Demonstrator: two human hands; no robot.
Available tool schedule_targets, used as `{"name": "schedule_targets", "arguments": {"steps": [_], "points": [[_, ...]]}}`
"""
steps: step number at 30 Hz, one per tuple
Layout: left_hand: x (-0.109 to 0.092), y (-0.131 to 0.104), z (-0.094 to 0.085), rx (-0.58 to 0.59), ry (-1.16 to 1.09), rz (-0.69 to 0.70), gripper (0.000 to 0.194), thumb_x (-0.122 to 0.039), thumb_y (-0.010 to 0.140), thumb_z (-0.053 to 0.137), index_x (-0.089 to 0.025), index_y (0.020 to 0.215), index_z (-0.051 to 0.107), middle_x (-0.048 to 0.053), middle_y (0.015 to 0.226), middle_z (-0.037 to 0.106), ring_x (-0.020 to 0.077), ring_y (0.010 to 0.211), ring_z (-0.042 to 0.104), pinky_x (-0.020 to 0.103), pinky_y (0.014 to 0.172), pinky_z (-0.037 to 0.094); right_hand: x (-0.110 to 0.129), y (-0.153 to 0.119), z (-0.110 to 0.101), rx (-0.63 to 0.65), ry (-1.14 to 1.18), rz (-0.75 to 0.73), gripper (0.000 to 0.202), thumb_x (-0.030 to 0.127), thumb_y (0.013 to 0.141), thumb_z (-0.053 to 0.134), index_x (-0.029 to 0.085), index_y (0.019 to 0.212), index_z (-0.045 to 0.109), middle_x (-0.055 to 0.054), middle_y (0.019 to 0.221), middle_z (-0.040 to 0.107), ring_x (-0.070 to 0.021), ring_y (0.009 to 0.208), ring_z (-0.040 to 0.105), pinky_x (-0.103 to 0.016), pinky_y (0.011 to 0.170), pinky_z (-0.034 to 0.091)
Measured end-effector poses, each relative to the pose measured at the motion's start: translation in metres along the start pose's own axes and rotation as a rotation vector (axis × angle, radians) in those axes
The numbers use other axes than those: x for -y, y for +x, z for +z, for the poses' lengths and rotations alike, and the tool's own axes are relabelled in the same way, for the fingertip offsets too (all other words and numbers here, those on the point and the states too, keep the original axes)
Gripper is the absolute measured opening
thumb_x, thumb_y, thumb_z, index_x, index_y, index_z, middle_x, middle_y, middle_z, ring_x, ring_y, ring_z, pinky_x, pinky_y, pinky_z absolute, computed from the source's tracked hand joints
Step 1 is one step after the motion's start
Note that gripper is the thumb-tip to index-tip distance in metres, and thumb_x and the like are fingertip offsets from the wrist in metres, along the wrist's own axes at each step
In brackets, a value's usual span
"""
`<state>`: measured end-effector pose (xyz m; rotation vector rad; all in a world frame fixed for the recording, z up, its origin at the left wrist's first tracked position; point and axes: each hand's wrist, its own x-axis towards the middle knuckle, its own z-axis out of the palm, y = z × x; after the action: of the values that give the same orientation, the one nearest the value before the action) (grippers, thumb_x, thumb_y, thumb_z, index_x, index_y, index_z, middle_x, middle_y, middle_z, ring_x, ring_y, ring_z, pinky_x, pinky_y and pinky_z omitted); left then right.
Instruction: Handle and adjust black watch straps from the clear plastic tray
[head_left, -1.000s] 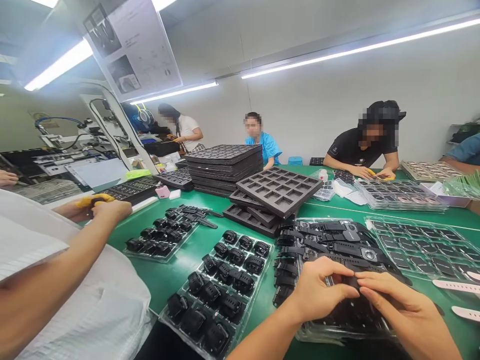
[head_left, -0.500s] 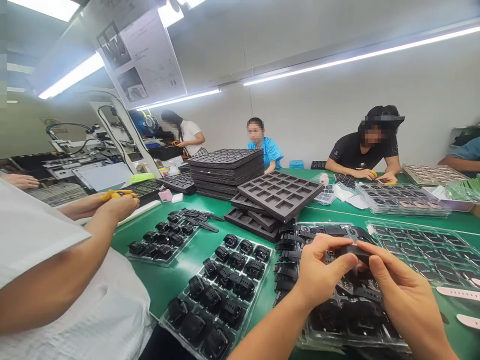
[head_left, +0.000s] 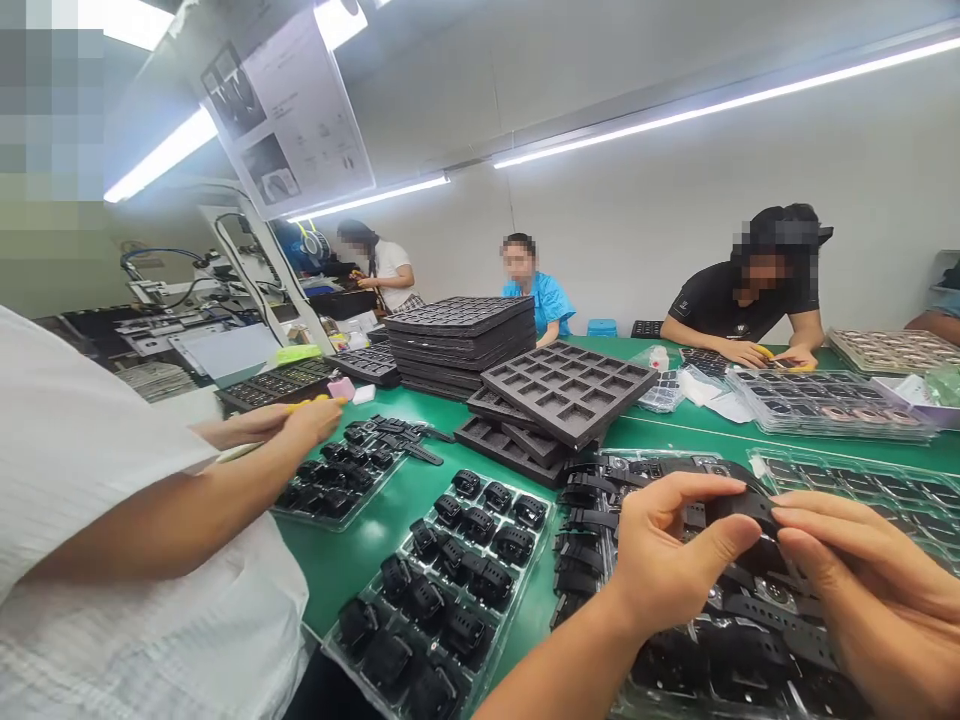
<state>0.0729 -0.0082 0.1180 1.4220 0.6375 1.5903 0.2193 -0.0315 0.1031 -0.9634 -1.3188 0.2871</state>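
Between my two hands is a black smartwatch strap (head_left: pixel 754 508), bent in an arc; whether a watch case hangs on it is hidden by my fingers. My left hand (head_left: pixel 667 560) pinches its left part between thumb and forefinger. On the other end, the thumb and fingers of my right hand (head_left: pixel 862 570) are closed. Below them, black smartwatches (head_left: pixel 784 590) with straps lie across a clear plastic tray, partly covered by my hands. More black straps (head_left: pixel 585 525) stick out along that tray's left side.
Left of my hands stands a clear tray (head_left: pixel 517 580) of looped black watches. Black foam trays (head_left: pixel 570 390) are piled behind, beside a taller stack (head_left: pixel 461 340). A co-worker's arm (head_left: pixel 247 450) reaches in from the left. Another person (head_left: pixel 750 300) works across the green table (head_left: pixel 360 560).
Both hands have shifted slightly right with the strap, which shows more of its length now. The co-worker's hands on the left have moved right, over the edge of the far watch tray.
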Motion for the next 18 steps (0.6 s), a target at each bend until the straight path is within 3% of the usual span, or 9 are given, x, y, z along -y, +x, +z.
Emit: {"name": "schedule_targets", "arguments": {"steps": [5, 9, 13, 18], "points": [[0.0, -0.001, 0.0, 0.078, 0.065, 0.005, 0.042, -0.05, 0.078, 0.081, -0.015, 0.102, 0.08, 0.013, 0.098, 0.079, 0.0251, 0.089, 0.073, 0.036, 0.087, 0.058, 0.0, 0.007, -0.016, 0.063, -0.056, 0.041, 0.011, 0.047, 0.086, 0.075, 0.036, 0.09, 0.077, -0.001, 0.105, 0.075, -0.0305, 0.1, 0.071, -0.046, 0.092, 0.056], [0.004, -0.001, 0.001, 0.029, 0.049, 0.0, 0.041, -0.047, 0.078, 0.082, -0.015, 0.103, 0.08, 0.013, 0.099, 0.079, 0.025, 0.09, 0.074, 0.035, 0.087, 0.059, -0.004, 0.008, -0.019, 0.16, -0.098, 0.002, 0.015, 0.049, 0.083, 0.076, 0.034, 0.085, 0.079, -0.001, 0.103, 0.077, -0.0294, 0.094, 0.073, -0.041, 0.081, 0.06], [0.004, 0.001, -0.001, 0.098, 0.113, 0.019, 0.035, -0.04, 0.076, 0.084, -0.016, 0.101, 0.08, 0.011, 0.097, 0.079, 0.0237, 0.089, 0.073, 0.034, 0.086, 0.058, -0.004, 0.01, -0.012, 0.011, -0.025, 0.014, 0.013, 0.044, 0.085, 0.077, 0.031, 0.087, 0.079, -0.002, 0.099, 0.078, -0.0267, 0.092, 0.073, -0.038, 0.083, 0.061], [0.003, 0.005, -0.007, 0.07, 0.131, 0.018, 0.036, -0.043, 0.076, 0.084, -0.015, 0.099, 0.079, 0.011, 0.095, 0.078, 0.0223, 0.088, 0.073, 0.032, 0.084, 0.058, -0.002, 0.017, -0.007, 0.149, 0.041, -0.037, 0.008, 0.035, 0.086, 0.076, 0.029, 0.083, 0.08, -0.004, 0.09, 0.078, -0.0251, 0.088, 0.074, -0.032, 0.074, 0.063]]}}
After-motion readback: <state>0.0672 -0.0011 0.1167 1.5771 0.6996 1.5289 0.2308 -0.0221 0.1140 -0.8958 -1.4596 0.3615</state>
